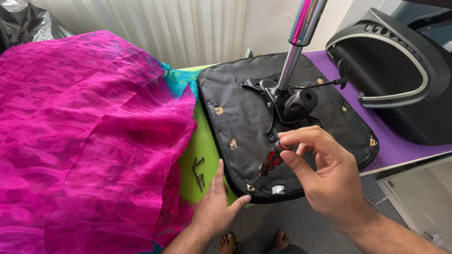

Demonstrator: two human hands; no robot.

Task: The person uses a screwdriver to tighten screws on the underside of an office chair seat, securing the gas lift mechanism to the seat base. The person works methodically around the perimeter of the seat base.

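An upturned black chair seat (245, 117) lies on the table with its metal mechanism and chrome gas column (296, 51) standing up from the middle. My right hand (325, 174) grips a screwdriver (270, 163) with a red and black handle, its tip angled down into a hole near the seat's front edge. My left hand (217, 202) rests flat on the green table (205, 141), fingers together, its thumb against the seat's near edge. Several dark screws (198, 171) lie loose on the green surface just above that hand.
A big magenta sheer cloth (89, 136) covers the left of the table. A black chair back (400, 70) with a grey trim lies at the right on a purple surface (400, 148). My bare feet (254, 242) stand on grey floor below.
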